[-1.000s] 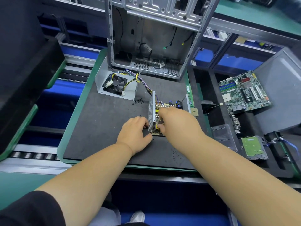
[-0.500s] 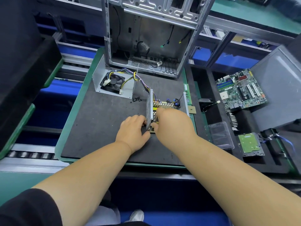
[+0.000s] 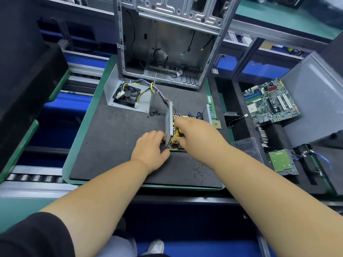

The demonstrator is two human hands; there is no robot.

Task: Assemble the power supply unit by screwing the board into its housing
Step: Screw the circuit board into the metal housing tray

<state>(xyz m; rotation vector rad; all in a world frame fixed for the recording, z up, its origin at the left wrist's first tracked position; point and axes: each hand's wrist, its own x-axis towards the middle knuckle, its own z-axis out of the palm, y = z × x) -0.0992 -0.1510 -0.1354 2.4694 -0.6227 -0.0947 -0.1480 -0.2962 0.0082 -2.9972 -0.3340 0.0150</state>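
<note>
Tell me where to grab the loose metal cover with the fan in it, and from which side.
Grip the fan cover by its upright left wall, coming from the left. That wall stands free at the mat's edge, while the wire bundle runs out of its right side toward the power supply, so leave that side alone.

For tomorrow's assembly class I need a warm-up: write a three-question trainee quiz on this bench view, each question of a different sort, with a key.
1. True or false: the right hand grips a yellow-handled screwdriver over the power supply board.
2. Multiple choice: where do the loose black screws lie? A) inside the computer case B) on the dark mat, beside the fan cover C) on the motherboard
3. Fill in: the left hand steadies the perforated ____ of the housing.

Key: 1 true; 2 B, on the mat by the fan cover; 3 wall.
</note>
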